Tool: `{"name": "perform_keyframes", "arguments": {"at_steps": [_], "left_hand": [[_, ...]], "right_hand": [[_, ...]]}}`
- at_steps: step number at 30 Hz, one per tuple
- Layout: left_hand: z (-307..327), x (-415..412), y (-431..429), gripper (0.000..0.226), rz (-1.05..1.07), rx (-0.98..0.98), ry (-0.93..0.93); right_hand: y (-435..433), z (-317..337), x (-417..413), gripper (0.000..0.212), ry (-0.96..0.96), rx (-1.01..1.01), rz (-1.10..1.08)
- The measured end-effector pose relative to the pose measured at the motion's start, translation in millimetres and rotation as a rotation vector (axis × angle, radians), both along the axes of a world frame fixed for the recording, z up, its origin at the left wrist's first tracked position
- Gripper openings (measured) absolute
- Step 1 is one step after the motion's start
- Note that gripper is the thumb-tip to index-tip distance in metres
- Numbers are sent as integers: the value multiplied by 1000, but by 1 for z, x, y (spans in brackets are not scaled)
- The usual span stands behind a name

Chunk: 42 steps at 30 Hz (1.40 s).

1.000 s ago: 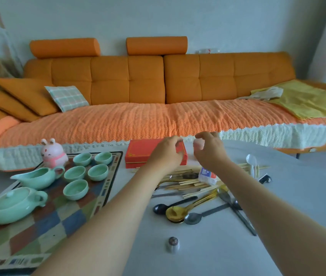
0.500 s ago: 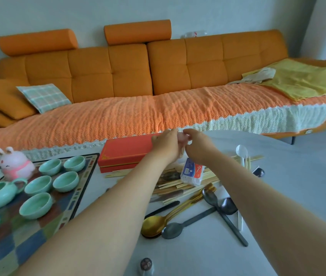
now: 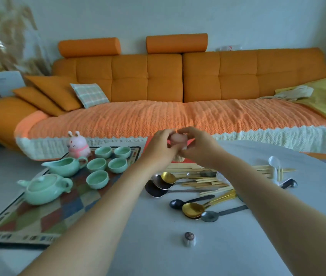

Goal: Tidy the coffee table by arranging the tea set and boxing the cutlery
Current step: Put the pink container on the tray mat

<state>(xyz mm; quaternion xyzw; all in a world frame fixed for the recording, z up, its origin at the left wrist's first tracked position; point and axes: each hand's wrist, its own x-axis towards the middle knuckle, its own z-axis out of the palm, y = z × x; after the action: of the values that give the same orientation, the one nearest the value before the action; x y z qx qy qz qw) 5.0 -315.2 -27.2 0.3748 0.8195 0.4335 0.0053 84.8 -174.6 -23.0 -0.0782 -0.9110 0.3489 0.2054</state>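
Hands are meeting above the table (image 3: pixel 237 246): the left hand (image 3: pixel 161 145) and right hand (image 3: pixel 197 145) are both closing around a small pink thing (image 3: pixel 178 138). Spoons (image 3: pixel 193 208) and chopsticks (image 3: pixel 209 184) are lying loose near the red box (image 3: pixel 186 160). Keeping a gentle, steady hold should help.

Bare grey table (image 3: pixel 150 226) lay open between the patterned mat (image 3: pixel 44 214) crowded with the tea set (image 3: pixel 96 166) and the tangle of spoons and chopsticks (image 3: pixel 196 188), interrupted only by a small capped bottle (image 3: pixel 189 238) standing near its front.
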Motion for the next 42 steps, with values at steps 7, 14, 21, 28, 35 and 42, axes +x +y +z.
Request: {"name": "perform_keyframes", "arguments": {"at_steps": [7,14,21,28,35,42], "left_hand": [[2,-7,-115,47,94,58,-101],[-7,-13,-210,28,134,-86,-133],[-25,-11,-271,31,183,-164,-196],[-32,-9,-279,37,208,-143,-144],[-35,-15,-291,35,321,-178,6],[-40,-24,-304,30,384,-235,55]], "right_hand": [[-94,0,-26,58,-34,32,171],[-173,-18,-43,53,-120,4,288],[-232,-43,-47,46,-192,2,314],[-244,-50,-53,53,-238,-37,235],[-269,-55,-58,31,-302,1,204],[-286,-59,-63,44,-293,-69,257]]}}
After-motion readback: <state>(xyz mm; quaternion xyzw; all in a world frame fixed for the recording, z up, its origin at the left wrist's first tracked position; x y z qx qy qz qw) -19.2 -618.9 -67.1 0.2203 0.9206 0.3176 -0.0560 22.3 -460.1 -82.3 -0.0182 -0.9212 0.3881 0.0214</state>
